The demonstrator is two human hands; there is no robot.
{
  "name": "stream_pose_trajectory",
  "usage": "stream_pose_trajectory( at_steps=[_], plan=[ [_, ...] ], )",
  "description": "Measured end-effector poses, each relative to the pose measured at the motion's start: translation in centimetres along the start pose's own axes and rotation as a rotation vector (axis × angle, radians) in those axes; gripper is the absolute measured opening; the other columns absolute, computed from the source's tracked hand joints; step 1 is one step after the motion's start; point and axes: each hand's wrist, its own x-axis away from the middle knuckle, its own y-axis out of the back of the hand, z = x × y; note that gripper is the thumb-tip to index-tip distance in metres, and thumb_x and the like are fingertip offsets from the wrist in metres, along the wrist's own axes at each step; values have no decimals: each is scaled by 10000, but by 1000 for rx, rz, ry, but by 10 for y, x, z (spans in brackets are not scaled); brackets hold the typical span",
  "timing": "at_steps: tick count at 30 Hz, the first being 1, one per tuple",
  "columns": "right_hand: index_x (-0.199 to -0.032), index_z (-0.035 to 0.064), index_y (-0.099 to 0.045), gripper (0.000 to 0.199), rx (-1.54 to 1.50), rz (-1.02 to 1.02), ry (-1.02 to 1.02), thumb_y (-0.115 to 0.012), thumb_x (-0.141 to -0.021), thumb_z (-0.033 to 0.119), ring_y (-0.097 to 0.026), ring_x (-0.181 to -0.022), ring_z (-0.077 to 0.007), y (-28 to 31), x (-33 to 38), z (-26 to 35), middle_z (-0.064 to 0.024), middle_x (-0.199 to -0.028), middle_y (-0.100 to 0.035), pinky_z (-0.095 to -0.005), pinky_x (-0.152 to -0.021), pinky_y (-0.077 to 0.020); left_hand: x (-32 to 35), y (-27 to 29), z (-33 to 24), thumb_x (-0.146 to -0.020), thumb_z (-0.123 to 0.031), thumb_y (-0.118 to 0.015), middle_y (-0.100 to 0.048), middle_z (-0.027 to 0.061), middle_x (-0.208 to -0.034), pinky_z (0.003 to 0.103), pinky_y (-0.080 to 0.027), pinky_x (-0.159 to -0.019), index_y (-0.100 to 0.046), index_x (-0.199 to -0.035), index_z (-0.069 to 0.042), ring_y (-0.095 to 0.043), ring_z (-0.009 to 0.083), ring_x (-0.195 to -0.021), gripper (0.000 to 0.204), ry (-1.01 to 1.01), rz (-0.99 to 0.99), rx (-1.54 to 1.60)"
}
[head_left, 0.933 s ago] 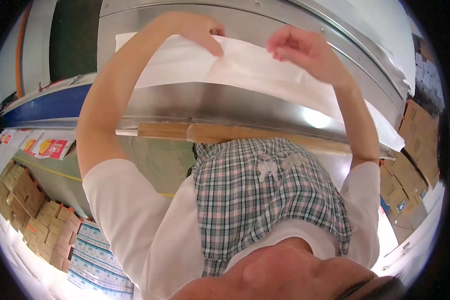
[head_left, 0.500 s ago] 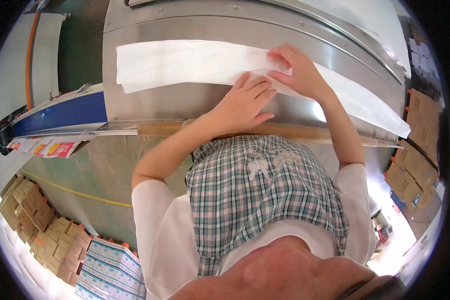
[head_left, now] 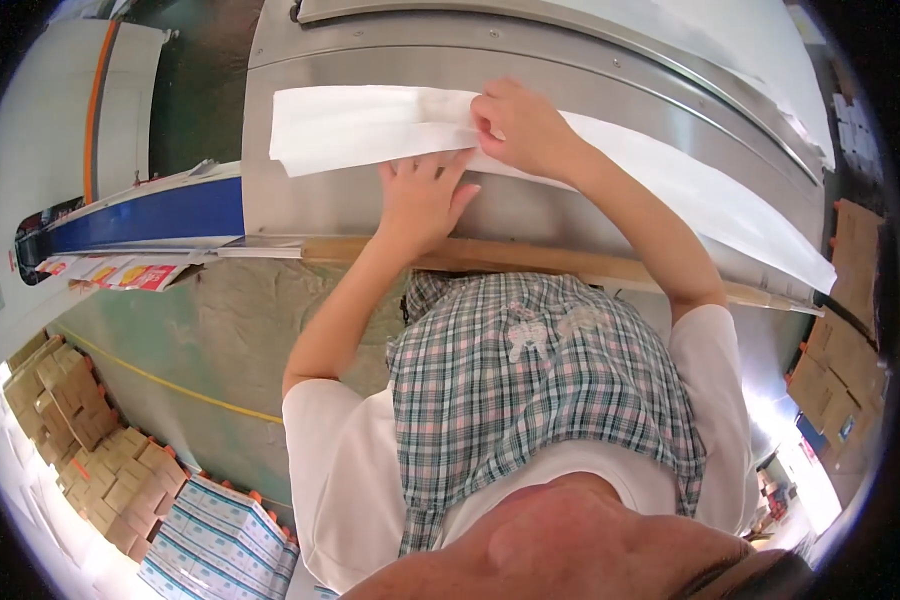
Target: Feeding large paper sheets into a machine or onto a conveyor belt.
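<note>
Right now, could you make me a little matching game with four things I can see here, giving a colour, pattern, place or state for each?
1. Long strip
2. Left hand
3. Right hand
4. Apron

A. Curled, over the strip
B. Checked pattern
C. White, lying on the metal surface
D. Spread out, at the strip's near edge

Pairs: 1-C, 2-D, 3-A, 4-B

A white short-sleeved shirt (head_left: 340, 480) with a round neckline (head_left: 625, 464) shows under a checked apron (head_left: 530, 410) in dark green, white and pink. Two pale patches (head_left: 526, 335) decorate its front; the strap (head_left: 420, 528) is checked too.
</note>
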Motion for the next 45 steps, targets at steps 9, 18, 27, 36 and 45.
stream_pose_trajectory(
  at_steps=[9, 18, 27, 36, 45],
  plan=[
    [-853, 55, -500, 196, -42, -132, 111, -540, -678, -23, -519, -834, -249, -21, 15, 25, -62, -883, -523, -326, -632, -487, 2, 0, 107, -811, -341, -534, -455, 166, -1220, 629, -256, -885, -551, -1100, -128, -370, 406, -1145, 359, 207, -133, -368],
    [-1075, 72, -541, 406, -49, -128, 327, -530, -676, -4, -498, -957, -230, -46, -11, 20, -53, -1122, -541, -320, -815, -453, 5, 51, 198, -842, -165, -552, -553, 134, -1106, 314, -414, -875, -572, -1080, -69, -530, 253, -1007, 258, 520, -401, 141],
    [-1022, 81, -541, 355, -64, -165, 413, -541, -673, 16, -474, -1013, -250, -39, -19, 47, -59, -1076, -538, -324, -765, -483, -58, 66, 112, -828, -181, -540, -615, 111, -848, 365, -462, -699, -605, -894, -45, -576, 289, -795, 165, -143, 206, 255],
    [-965, 70, -556, 355, -76, -187, 176, -590, -621, -13, -496, -948, -261, -34, 33, 11, -75, -1017, -542, -350, -807, -443, -38, 112, 161, -826, -280, -531, -593, 142, -782, 397, -452, -681, -595, -872, -73, -567, 332, -742, 222, 240, 312, -175],
    [-930, 78, -569, 279, 62, -248, 24, -592, -656, 32, -491, -937, -227, -7, 71, 2, -51, -981, -551, -351, -807, -411, -74, -16, 117, -869, -339, -453, -591, 167, -748, 445, -422, -687, -594, -761, -48, -561, 356, -717, 341, 184, 57, -93]
  ],
)
